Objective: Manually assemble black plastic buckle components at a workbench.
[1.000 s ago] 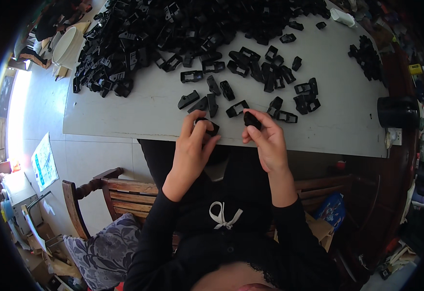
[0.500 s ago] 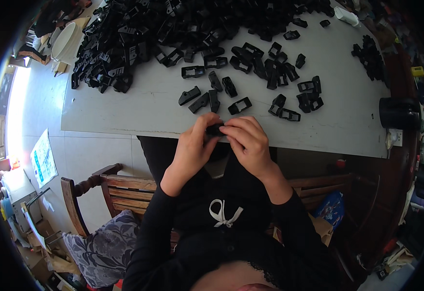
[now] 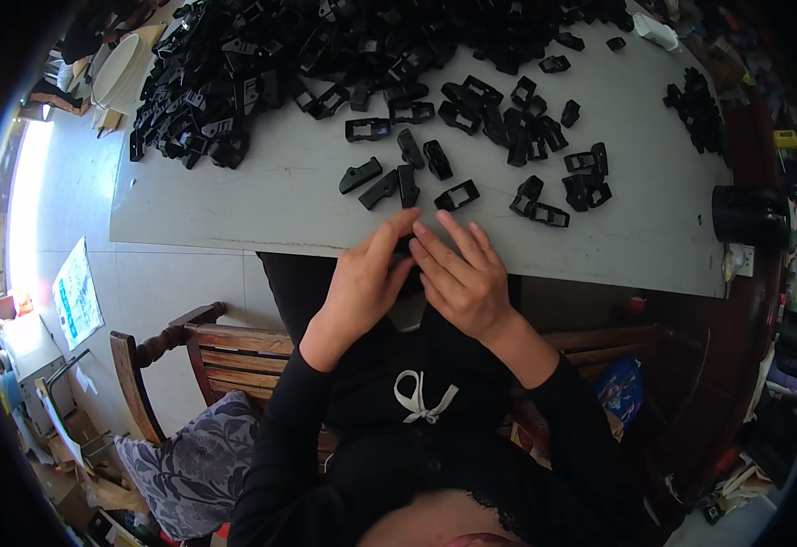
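Fingers of our right hand (image 3: 471, 283), bent in half a second ago, have straightened toward our left hand (image 3: 360, 281), so they no longer curl at the black plastic part (image 3: 405, 245). We see only a dark sliver of that part, between our two hands and by the front edge of the grey desk (image 3: 271, 205). Our left hand seems pinched on it, thumb against forefinger; our right hand is spread loose, its fingertips close by, and we cannot tell whether they touch the part. We judge that a knock from those straight fingers could spring the part out of the pinch and, with the edge so near, send it down to the tiled floor (image 3: 179, 283). Just beyond our fingertips lie three slim black pieces (image 3: 407, 185) and a black frame (image 3: 457, 195); a careless sweep could scatter them. Farther off, a big heap of black pieces (image 3: 353, 41) covers the back of the desk, with a smaller heap (image 3: 694, 109) at the right. Around our body we find a wooden bench (image 3: 243, 339) and a flowered cushion (image 3: 202, 465).
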`<state>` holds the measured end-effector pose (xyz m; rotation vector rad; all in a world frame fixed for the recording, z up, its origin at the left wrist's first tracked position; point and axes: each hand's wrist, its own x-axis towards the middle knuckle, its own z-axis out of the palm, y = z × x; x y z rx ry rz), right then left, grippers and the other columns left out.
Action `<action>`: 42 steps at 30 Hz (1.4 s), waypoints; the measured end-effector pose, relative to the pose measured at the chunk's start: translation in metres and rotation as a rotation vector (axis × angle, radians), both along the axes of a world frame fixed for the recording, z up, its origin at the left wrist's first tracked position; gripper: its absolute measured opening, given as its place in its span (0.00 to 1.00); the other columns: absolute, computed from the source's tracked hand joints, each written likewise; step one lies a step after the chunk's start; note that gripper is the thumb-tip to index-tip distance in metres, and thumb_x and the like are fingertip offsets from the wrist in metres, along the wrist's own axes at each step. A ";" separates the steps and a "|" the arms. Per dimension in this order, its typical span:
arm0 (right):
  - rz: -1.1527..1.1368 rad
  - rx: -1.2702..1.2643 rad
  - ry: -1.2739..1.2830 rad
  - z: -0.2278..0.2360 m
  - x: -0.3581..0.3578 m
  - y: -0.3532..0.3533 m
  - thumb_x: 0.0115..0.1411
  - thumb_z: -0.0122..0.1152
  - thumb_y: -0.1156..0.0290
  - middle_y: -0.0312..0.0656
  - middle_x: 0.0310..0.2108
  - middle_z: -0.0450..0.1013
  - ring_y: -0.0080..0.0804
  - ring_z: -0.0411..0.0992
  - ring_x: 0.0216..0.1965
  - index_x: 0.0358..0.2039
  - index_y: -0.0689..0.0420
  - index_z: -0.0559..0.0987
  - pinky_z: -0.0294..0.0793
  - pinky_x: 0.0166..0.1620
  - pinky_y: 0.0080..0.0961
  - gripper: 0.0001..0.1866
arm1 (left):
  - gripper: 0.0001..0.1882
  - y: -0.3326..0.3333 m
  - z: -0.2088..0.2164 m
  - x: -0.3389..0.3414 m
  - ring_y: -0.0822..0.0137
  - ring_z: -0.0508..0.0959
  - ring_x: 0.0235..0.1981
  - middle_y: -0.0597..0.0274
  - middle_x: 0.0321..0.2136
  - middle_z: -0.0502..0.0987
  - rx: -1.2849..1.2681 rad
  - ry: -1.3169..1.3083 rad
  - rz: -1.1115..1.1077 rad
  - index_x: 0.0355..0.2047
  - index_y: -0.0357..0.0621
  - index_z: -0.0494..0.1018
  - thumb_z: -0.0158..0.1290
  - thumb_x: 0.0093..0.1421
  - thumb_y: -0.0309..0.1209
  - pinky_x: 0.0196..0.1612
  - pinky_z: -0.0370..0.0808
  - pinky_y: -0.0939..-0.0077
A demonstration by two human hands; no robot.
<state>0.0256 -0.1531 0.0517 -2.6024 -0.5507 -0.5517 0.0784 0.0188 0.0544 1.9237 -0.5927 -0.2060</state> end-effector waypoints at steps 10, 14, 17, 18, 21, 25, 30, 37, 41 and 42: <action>0.024 0.175 0.111 0.031 0.083 -0.044 0.51 0.54 0.89 0.43 0.48 0.73 0.42 0.72 0.49 0.39 0.60 0.82 0.74 0.48 0.33 0.17 | 0.16 -0.003 0.018 0.030 0.60 0.76 0.21 0.58 0.33 0.77 0.308 -0.281 0.258 0.46 0.45 0.72 0.60 0.56 0.28 0.24 0.72 0.69; 0.048 0.011 0.210 0.029 0.104 -0.047 0.50 0.56 0.90 0.42 0.47 0.70 0.40 0.72 0.47 0.37 0.59 0.81 0.75 0.44 0.32 0.16 | 0.11 -0.003 0.019 0.036 0.53 0.79 0.26 0.59 0.32 0.78 0.536 -0.305 0.227 0.42 0.47 0.71 0.57 0.58 0.29 0.26 0.73 0.62; 0.026 -0.051 0.185 0.031 0.102 -0.052 0.50 0.59 0.87 0.42 0.46 0.71 0.40 0.72 0.46 0.38 0.58 0.80 0.75 0.44 0.33 0.14 | 0.11 0.007 0.020 0.031 0.53 0.79 0.26 0.59 0.30 0.77 0.512 -0.301 0.238 0.39 0.46 0.71 0.57 0.56 0.28 0.26 0.73 0.62; 0.018 -0.061 0.123 0.033 0.100 -0.051 0.51 0.61 0.85 0.42 0.45 0.71 0.40 0.72 0.46 0.39 0.58 0.79 0.75 0.45 0.33 0.14 | 0.11 0.011 0.021 0.029 0.53 0.79 0.26 0.59 0.30 0.77 0.514 -0.298 0.238 0.39 0.46 0.71 0.57 0.56 0.28 0.26 0.73 0.62; 0.064 0.090 0.150 0.049 0.074 -0.039 0.51 0.64 0.82 0.43 0.42 0.73 0.40 0.73 0.43 0.40 0.59 0.78 0.75 0.44 0.33 0.14 | 0.11 0.021 0.025 0.023 0.54 0.78 0.28 0.60 0.29 0.74 0.570 -0.265 0.219 0.38 0.46 0.70 0.59 0.55 0.29 0.28 0.72 0.63; 0.057 0.196 0.324 0.044 0.031 -0.018 0.51 0.65 0.80 0.45 0.40 0.73 0.42 0.75 0.40 0.43 0.60 0.78 0.76 0.43 0.34 0.16 | 0.13 0.021 0.024 0.021 0.55 0.77 0.33 0.60 0.31 0.73 0.506 -0.262 0.136 0.37 0.45 0.70 0.60 0.53 0.29 0.32 0.73 0.65; 0.106 0.496 0.409 0.036 0.020 -0.009 0.51 0.65 0.82 0.46 0.41 0.74 0.44 0.75 0.39 0.47 0.59 0.78 0.76 0.40 0.33 0.20 | 0.15 0.021 0.014 0.019 0.54 0.76 0.36 0.58 0.32 0.73 0.308 -0.315 0.063 0.38 0.43 0.70 0.60 0.51 0.24 0.35 0.73 0.64; 0.087 0.291 0.082 0.013 0.033 0.005 0.46 0.65 0.84 0.43 0.36 0.76 0.42 0.75 0.39 0.39 0.61 0.81 0.75 0.40 0.33 0.17 | 0.24 0.014 0.007 0.015 0.51 0.76 0.40 0.54 0.39 0.76 0.058 -0.173 -0.013 0.46 0.40 0.68 0.60 0.47 0.17 0.40 0.74 0.63; 0.029 0.035 -0.164 0.006 0.027 0.013 0.49 0.64 0.78 0.42 0.40 0.78 0.40 0.76 0.43 0.40 0.59 0.83 0.75 0.44 0.35 0.15 | 0.25 0.014 0.007 0.015 0.50 0.76 0.41 0.54 0.40 0.77 0.027 -0.177 -0.019 0.47 0.39 0.68 0.60 0.47 0.17 0.41 0.74 0.62; 0.028 0.035 -0.166 0.004 0.022 0.013 0.49 0.64 0.78 0.42 0.40 0.78 0.40 0.76 0.43 0.40 0.59 0.83 0.75 0.44 0.35 0.15 | 0.25 0.015 0.008 0.014 0.50 0.76 0.41 0.54 0.40 0.77 0.026 -0.179 -0.020 0.47 0.39 0.68 0.60 0.47 0.17 0.41 0.74 0.62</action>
